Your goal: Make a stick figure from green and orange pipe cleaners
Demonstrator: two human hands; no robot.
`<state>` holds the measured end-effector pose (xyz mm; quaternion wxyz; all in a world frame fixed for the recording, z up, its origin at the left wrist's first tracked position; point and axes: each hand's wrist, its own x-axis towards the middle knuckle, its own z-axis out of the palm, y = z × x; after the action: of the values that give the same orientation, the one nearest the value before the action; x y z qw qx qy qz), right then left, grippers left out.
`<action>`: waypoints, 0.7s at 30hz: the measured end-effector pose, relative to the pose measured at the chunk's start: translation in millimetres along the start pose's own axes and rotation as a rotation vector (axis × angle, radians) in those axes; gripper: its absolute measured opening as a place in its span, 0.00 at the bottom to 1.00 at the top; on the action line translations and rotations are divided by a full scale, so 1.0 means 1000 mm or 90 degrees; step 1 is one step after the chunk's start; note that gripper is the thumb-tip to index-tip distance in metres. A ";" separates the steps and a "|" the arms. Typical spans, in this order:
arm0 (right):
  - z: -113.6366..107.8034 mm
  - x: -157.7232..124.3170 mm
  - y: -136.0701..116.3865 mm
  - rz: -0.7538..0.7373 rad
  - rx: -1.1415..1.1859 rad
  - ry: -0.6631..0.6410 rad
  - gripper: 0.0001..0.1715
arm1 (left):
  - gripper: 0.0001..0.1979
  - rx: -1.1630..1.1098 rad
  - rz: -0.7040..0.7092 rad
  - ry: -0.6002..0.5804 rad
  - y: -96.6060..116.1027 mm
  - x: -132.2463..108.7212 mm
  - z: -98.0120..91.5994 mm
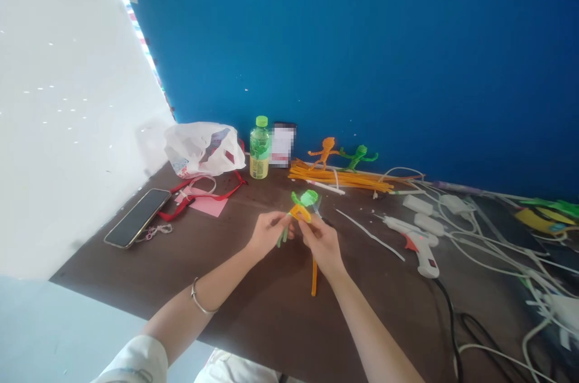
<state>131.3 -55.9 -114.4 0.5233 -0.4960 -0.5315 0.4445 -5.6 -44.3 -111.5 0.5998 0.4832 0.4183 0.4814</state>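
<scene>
Near edge of the table (271,329): dark brown, smooth top; two bare forearms reach in over it, with a thin metal bangle (199,301) on the left wrist.
Left hand (266,232): fingers pinched on the green lower strands of the pipe-cleaner figure (302,205).
Right hand (323,244): pinched on the same figure from the right, just beside the left hand.
Pipe-cleaner figure: held between both hands over the table's middle. It has a fuzzy green coiled head, an orange loop under it, and one straight orange strand (313,277) running down past the right hand.
Left of the hands: a glossy dark phone (137,217) lies flat, with pink paper (208,205) beyond it.
Right of the hands: a white glue gun (418,244) lies on its side, with tangled white cables (474,232) farther right.
Far side: a crumpled white plastic bag (203,148), a green-capped bottle (260,148) and a bundle of orange pipe cleaners (339,178). An orange figure (324,152) and a green figure (359,157) stand against the blue wall (362,39).
</scene>
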 end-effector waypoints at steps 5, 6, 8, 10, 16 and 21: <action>-0.004 0.003 0.003 0.117 0.125 -0.005 0.17 | 0.09 -0.352 -0.185 -0.196 0.003 0.001 -0.003; -0.003 0.002 0.002 0.138 0.137 -0.014 0.18 | 0.08 -0.414 -0.232 -0.239 0.004 0.000 -0.003; -0.002 -0.001 -0.002 0.175 0.154 -0.050 0.19 | 0.07 -0.515 -0.320 -0.290 0.005 -0.004 -0.005; 0.000 -0.003 -0.007 0.192 0.171 -0.094 0.18 | 0.07 -0.562 -0.383 -0.305 0.006 -0.006 -0.006; -0.002 -0.003 -0.004 0.098 0.106 -0.064 0.15 | 0.06 -0.417 -0.366 -0.285 0.004 -0.004 -0.001; 0.002 0.000 0.009 0.078 0.056 0.043 0.19 | 0.12 0.015 -0.008 -0.034 -0.002 -0.009 0.008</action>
<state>130.1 -55.3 -123.1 0.5344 -0.5186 -0.4621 0.4817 0.3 -54.7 -111.4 0.6082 0.5004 0.4110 0.4592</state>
